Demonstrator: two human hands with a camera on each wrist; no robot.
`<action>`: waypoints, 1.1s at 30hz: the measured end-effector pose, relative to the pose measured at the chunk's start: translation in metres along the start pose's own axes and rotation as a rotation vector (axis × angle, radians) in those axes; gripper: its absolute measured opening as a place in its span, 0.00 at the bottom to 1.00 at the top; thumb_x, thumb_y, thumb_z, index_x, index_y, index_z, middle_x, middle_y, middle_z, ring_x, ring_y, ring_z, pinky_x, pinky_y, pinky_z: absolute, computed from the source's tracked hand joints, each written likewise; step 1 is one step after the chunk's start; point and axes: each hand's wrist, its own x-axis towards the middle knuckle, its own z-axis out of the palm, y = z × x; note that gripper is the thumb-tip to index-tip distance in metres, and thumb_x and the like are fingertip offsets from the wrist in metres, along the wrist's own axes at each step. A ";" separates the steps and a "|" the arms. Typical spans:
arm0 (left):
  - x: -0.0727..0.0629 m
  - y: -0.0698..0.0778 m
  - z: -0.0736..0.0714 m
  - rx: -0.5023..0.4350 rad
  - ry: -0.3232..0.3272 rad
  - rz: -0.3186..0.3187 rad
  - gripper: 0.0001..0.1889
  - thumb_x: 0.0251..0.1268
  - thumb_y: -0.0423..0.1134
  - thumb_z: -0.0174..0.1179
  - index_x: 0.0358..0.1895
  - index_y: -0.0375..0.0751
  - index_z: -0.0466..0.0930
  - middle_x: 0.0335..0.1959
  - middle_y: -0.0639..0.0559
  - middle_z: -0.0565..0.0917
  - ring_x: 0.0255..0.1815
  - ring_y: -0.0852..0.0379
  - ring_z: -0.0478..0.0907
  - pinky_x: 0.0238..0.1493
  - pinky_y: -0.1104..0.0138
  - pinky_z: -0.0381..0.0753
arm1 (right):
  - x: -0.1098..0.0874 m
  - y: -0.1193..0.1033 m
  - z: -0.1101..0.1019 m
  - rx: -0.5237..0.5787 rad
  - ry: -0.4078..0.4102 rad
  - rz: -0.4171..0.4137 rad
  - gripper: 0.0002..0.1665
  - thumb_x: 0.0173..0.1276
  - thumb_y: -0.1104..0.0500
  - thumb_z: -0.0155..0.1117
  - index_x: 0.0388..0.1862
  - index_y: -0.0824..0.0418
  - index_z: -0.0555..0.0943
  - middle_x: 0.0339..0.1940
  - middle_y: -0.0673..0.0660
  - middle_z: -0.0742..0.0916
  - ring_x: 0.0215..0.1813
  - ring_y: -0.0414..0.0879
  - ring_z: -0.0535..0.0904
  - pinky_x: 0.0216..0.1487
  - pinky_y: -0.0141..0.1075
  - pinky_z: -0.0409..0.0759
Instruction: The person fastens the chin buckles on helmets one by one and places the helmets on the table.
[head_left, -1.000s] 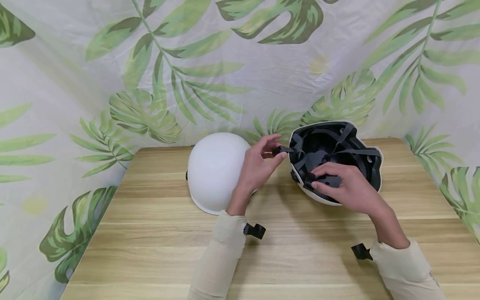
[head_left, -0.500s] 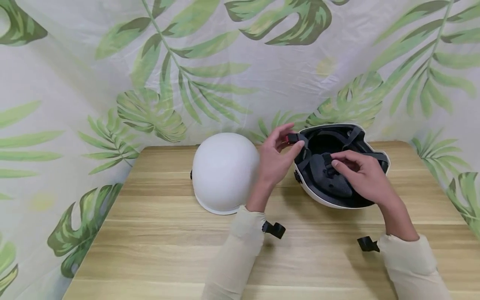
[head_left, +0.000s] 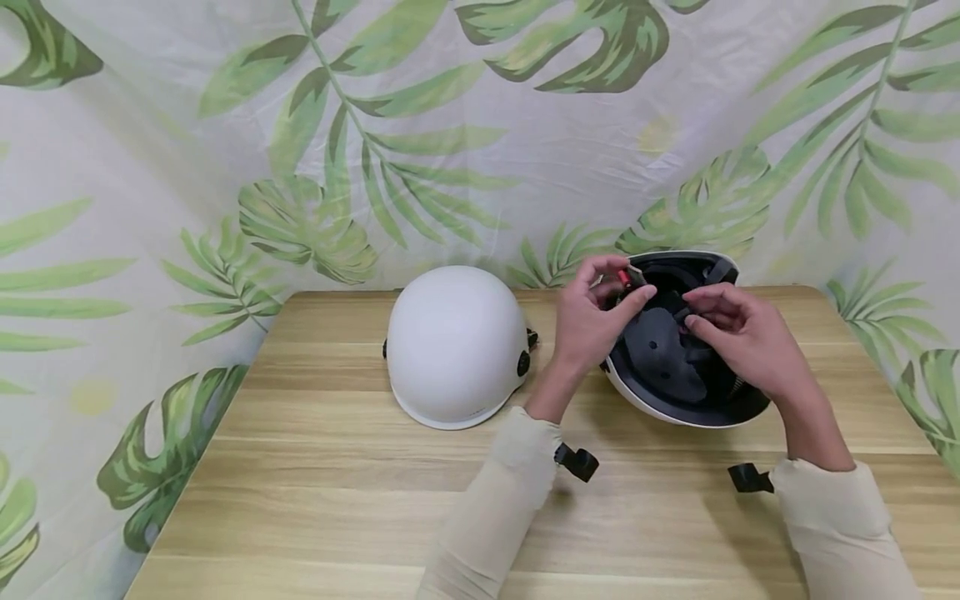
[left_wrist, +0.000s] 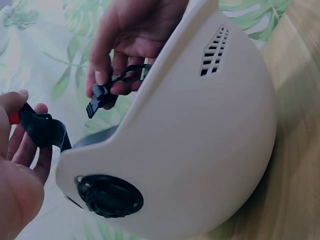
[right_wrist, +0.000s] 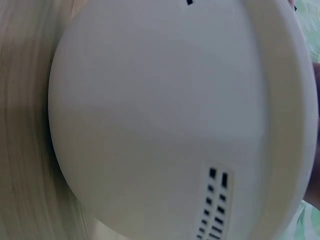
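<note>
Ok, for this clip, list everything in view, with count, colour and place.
Table: 1, wood-toned, under both helmets
Leaf-print cloth: 1, pale with green leaves, behind the table
Upturned helmet: 1, white shell with black inside, on the table, under the hands
Dome-up helmet: 1, white, left of the upturned one
Round side fittings: at least 2, black, one visible on each helmet
Strap end with red part: 1, black and red, in the left hand
Black buckle end: 1, black, in the right hand
Wrist devices: 2, black, one per wrist
Sleeves: 2, beige, on the forearms
Hands: 2, bare, at the upturned helmet
</note>
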 end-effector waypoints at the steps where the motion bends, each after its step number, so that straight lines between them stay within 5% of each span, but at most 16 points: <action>1: 0.000 -0.001 0.001 0.050 0.000 -0.009 0.20 0.65 0.29 0.74 0.58 0.30 0.80 0.52 0.37 0.85 0.48 0.52 0.90 0.47 0.74 0.86 | 0.000 0.001 -0.001 -0.009 0.001 0.009 0.19 0.76 0.64 0.68 0.62 0.70 0.81 0.45 0.33 0.86 0.44 0.23 0.85 0.46 0.18 0.83; 5: -0.001 -0.007 0.002 0.230 -0.047 -0.007 0.18 0.64 0.36 0.77 0.54 0.38 0.85 0.46 0.44 0.88 0.42 0.63 0.86 0.49 0.76 0.83 | 0.000 0.004 -0.004 -0.060 0.015 0.058 0.23 0.73 0.58 0.74 0.63 0.66 0.82 0.46 0.29 0.84 0.47 0.18 0.82 0.45 0.15 0.79; 14: 0.001 -0.018 0.000 0.553 -0.201 0.103 0.19 0.63 0.43 0.78 0.56 0.45 0.91 0.47 0.50 0.87 0.47 0.60 0.82 0.49 0.82 0.74 | 0.002 0.010 -0.010 -0.147 0.032 0.029 0.21 0.72 0.57 0.75 0.61 0.63 0.83 0.46 0.23 0.82 0.44 0.15 0.80 0.41 0.15 0.76; 24: 0.015 -0.013 -0.006 0.736 -0.419 0.109 0.19 0.72 0.44 0.70 0.63 0.48 0.88 0.52 0.50 0.82 0.50 0.57 0.80 0.50 0.76 0.73 | -0.001 0.018 -0.019 -0.163 0.047 0.030 0.18 0.72 0.60 0.74 0.59 0.64 0.85 0.43 0.25 0.83 0.42 0.15 0.80 0.40 0.14 0.75; 33: 0.008 -0.001 -0.004 0.894 -0.397 0.021 0.19 0.75 0.46 0.68 0.65 0.48 0.86 0.57 0.52 0.86 0.55 0.56 0.84 0.54 0.72 0.79 | -0.004 0.017 -0.014 -0.063 0.065 0.066 0.22 0.72 0.61 0.74 0.61 0.68 0.83 0.43 0.26 0.85 0.42 0.19 0.84 0.42 0.14 0.79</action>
